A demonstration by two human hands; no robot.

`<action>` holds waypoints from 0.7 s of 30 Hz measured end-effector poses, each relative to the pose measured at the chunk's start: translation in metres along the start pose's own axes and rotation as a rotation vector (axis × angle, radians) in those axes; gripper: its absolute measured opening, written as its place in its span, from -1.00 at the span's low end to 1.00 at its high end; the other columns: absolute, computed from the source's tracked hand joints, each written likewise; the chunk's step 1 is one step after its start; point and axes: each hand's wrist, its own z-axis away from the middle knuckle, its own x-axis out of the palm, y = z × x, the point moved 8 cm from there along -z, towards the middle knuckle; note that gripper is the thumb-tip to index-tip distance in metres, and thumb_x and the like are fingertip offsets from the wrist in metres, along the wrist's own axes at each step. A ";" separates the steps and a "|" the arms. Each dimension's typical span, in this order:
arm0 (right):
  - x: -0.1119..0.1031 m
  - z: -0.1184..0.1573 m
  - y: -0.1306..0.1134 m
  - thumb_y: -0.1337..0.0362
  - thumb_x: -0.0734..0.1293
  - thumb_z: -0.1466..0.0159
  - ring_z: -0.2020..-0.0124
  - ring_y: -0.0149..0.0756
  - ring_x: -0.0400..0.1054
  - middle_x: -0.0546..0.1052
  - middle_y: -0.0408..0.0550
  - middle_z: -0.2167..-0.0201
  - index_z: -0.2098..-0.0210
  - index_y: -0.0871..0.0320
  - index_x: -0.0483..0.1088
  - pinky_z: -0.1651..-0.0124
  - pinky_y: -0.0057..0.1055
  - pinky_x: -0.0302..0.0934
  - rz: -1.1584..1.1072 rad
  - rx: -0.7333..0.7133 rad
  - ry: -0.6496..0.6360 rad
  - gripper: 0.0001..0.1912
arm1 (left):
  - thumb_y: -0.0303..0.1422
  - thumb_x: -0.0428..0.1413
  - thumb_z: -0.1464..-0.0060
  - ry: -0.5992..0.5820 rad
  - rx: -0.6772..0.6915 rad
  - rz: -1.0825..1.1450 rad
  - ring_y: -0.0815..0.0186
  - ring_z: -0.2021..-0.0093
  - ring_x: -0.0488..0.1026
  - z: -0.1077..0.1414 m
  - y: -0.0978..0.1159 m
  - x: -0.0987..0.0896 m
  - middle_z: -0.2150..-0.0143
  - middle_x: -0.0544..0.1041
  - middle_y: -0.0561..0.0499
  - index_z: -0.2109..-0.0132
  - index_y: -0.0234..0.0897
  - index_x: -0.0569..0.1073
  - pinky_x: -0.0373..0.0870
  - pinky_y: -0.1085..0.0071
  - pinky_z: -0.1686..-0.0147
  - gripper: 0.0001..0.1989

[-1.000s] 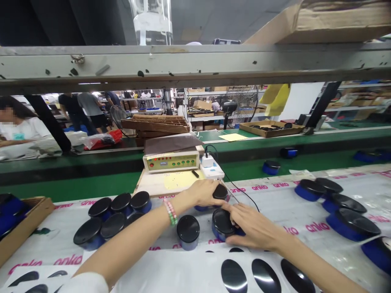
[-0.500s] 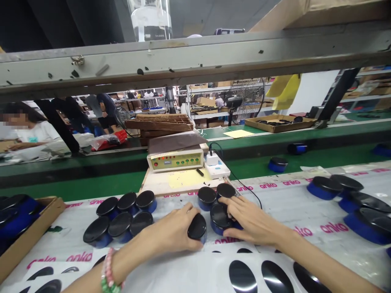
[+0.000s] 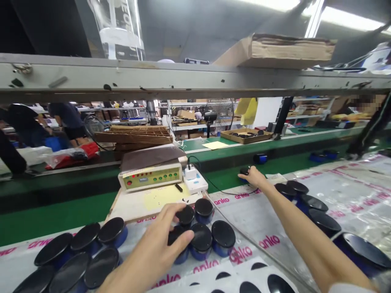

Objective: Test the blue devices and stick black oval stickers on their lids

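My left hand (image 3: 161,236) is at the lower middle, thumb and fingers apart around a black-topped blue round piece (image 3: 177,240) in a small cluster. Further pieces of this cluster, such as one round piece (image 3: 223,236), stand to its right. At the green belt, my right hand (image 3: 254,177) has its fingers closed on another round piece (image 3: 244,171). More pieces (image 3: 102,266) stand in rows at the lower left, partly behind my left forearm. White sheets with black discs (image 3: 250,287) lie at the bottom edge.
A control box (image 3: 151,177) and white adapter (image 3: 195,181) stand behind the cluster, with a cable running right. Several round pieces (image 3: 324,221) line the right side. A metal shelf beam (image 3: 183,77) crosses overhead. The green belt (image 3: 220,173) carries more pieces.
The view has turned right. My right hand has left the cluster and reached out to a piece on the belt. The piece at my left hand has joined the cluster.
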 end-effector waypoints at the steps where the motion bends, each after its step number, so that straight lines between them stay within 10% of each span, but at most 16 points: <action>1: 0.002 -0.001 -0.007 0.18 0.28 -0.29 0.22 -0.29 0.36 0.42 -0.03 0.15 0.09 0.22 0.34 0.18 -0.24 0.30 -0.033 -0.014 -0.024 -0.73 | -0.15 0.05 -0.12 -0.009 -0.025 0.077 0.18 0.09 0.39 -0.002 0.002 0.003 -0.03 0.37 -0.07 -0.08 -0.08 0.32 0.37 0.25 0.08 -0.62; 7: -0.009 0.072 -0.104 -0.04 0.31 -0.15 0.33 -0.31 0.33 0.44 -0.11 0.27 0.37 0.12 0.15 0.33 -0.39 0.23 -0.370 -0.330 -0.245 -0.62 | -0.08 -0.02 -0.17 -0.004 -0.240 0.895 0.19 0.12 0.45 -0.022 0.004 0.023 0.00 0.41 -0.18 -0.01 -0.29 0.39 0.45 0.34 0.21 -0.58; 11: -0.023 0.187 -0.178 -0.04 0.43 0.02 0.33 -0.33 0.32 0.44 -0.14 0.24 0.32 0.08 0.12 0.39 -0.47 0.21 -0.636 -0.750 -0.667 -0.50 | 0.06 -0.20 -0.19 -0.337 -0.387 1.336 0.17 0.28 0.55 -0.020 0.023 0.055 0.19 0.52 -0.19 -0.05 -0.38 0.38 0.48 0.44 0.41 -0.38; 14: -0.043 0.230 -0.192 0.02 0.25 -0.22 0.48 -0.39 0.22 0.36 -0.21 0.46 0.34 0.09 0.14 0.46 -0.47 0.10 -0.534 -0.864 -0.565 -0.71 | 0.10 -0.17 -0.16 -0.450 -0.368 1.449 0.22 0.36 0.57 -0.007 0.031 0.051 0.30 0.55 -0.16 0.03 -0.46 0.45 0.46 0.54 0.48 -0.33; 21: -0.056 0.268 -0.200 0.16 0.02 -0.40 0.54 -0.38 0.16 0.35 -0.17 0.51 0.42 0.09 0.16 0.46 -0.44 0.04 -0.382 -1.016 -0.371 -0.71 | -0.05 0.14 -0.05 -0.112 -0.293 1.396 0.28 0.15 0.51 0.013 0.008 0.000 0.10 0.56 -0.07 0.07 -0.30 0.49 0.45 0.38 0.11 -0.56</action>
